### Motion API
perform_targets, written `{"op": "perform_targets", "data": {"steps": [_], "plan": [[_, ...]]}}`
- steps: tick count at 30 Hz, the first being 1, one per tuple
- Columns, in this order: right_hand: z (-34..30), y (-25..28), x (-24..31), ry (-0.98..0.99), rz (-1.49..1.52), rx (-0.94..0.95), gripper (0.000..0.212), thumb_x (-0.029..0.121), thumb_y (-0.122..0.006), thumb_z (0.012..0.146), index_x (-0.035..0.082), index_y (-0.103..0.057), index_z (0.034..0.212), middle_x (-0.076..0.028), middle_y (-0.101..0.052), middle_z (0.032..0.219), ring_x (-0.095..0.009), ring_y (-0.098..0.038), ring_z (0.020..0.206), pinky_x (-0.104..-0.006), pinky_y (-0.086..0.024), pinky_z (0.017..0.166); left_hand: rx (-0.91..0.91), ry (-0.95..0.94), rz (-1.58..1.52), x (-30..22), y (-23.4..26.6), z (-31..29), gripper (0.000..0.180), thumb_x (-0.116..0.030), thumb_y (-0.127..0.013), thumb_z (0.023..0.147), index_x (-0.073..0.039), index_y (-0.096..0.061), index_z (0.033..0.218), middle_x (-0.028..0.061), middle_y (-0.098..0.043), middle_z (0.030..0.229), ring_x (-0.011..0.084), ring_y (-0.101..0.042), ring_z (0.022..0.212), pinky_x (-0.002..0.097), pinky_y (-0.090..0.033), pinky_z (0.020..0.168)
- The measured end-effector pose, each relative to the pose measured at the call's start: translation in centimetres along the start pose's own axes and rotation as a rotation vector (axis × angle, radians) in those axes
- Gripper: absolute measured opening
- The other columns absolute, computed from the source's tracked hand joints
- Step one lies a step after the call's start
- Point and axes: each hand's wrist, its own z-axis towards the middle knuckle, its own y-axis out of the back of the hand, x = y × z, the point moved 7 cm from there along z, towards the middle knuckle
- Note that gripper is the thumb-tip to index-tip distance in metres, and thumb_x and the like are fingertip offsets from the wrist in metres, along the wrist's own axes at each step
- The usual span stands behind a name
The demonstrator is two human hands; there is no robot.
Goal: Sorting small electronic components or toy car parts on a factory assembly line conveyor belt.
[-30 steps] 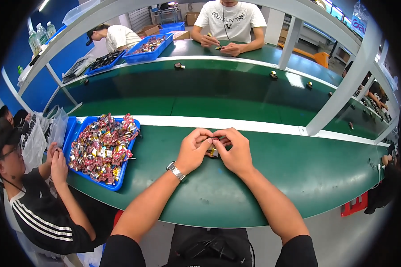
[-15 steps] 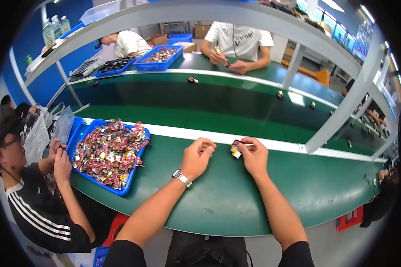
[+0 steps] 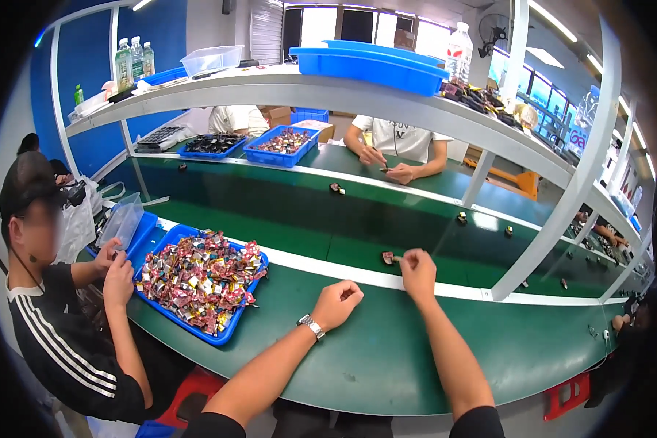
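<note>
My right hand (image 3: 418, 273) reaches out over the white rail at the edge of the belt. Its fingertips pinch a small red circuit board assembly (image 3: 389, 258), held just above the dark green belt. My left hand (image 3: 339, 304), with a metal watch on its wrist, hovers over the green table on the near side of the rail. Its fingers curl closed and nothing shows in them. To its left stands a blue tray (image 3: 213, 338) heaped with small red boards (image 3: 201, 281) bearing yellow, white and silver parts.
A sunken green belt (image 3: 270, 212) crosses ahead, with several small assemblies on it. A shelf post (image 3: 555, 219) rises at right. Overhead, a shelf holds blue trays (image 3: 372, 69) and bottles. One co-worker (image 3: 58, 292) sits close at left; another (image 3: 401, 150) works across the belt.
My right hand has carried the board assembly forward, from over the table to over the belt. My left hand has curled further closed. The view has tilted up.
</note>
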Motion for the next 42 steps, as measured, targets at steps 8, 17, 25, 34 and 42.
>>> {"op": "perform_targets", "data": {"steps": [8,17,25,34,42], "plan": [[-4.5,3.0,1.1,-0.049,0.002,0.0,0.026,0.01,-0.071,0.076,0.003,-0.047,0.07,-0.009,-0.049,0.061,-0.022,-0.043,0.053,-0.0346,-0.039,0.053,0.06,-0.143,0.189,-1.7,-0.5,-0.1,0.04,-0.015,-0.065,0.084,0.0,-0.036,0.061,0.0061,-0.033,0.054,0.015,-0.028,0.053,0.0331,-0.029,0.049],[-4.5,2.3,-1.4,-0.204,0.049,0.075,0.031,0.004,-0.057,0.072,0.002,-0.03,0.058,-0.009,-0.03,0.05,-0.015,-0.027,0.05,-0.0346,-0.029,0.046,-0.026,-0.131,0.154,-0.3,1.5,0.6,0.04,-0.006,-0.059,0.077,-0.003,-0.025,0.057,0.001,-0.019,0.055,0.0085,-0.019,0.053,0.0326,-0.018,0.046],[-4.0,2.4,-0.8,-0.146,0.049,0.056,0.03,0.005,-0.062,0.074,0.002,-0.036,0.06,-0.011,-0.039,0.054,-0.022,-0.037,0.051,-0.0372,-0.034,0.049,-0.049,-0.103,0.12,-0.4,1.7,0.5,0.041,-0.004,-0.059,0.076,-0.005,-0.024,0.055,-0.0037,-0.021,0.052,0.0057,-0.02,0.051,0.0307,-0.017,0.045],[-0.4,0.7,-2.0,0.143,-0.196,0.124,0.033,0.019,-0.074,0.077,0.009,-0.068,0.108,-0.008,-0.06,0.109,-0.029,-0.056,0.101,-0.0386,-0.047,0.085,-0.014,-0.119,0.283,-0.6,0.5,0.5,0.036,-0.011,-0.058,0.075,-0.001,-0.03,0.055,0.0053,-0.021,0.052,0.0114,-0.02,0.049,0.0343,-0.019,0.044],[-0.4,-1.1,-3.4,0.096,-0.32,0.155,0.025,0.022,-0.073,0.077,0.011,-0.072,0.099,-0.007,-0.06,0.11,-0.028,-0.056,0.101,-0.0415,-0.047,0.085,0.013,-0.12,0.362,-0.7,0.8,0.5,0.041,-0.011,-0.062,0.079,-0.002,-0.03,0.055,0.0008,-0.024,0.05,0.0085,-0.023,0.05,0.032,-0.022,0.044]]}}
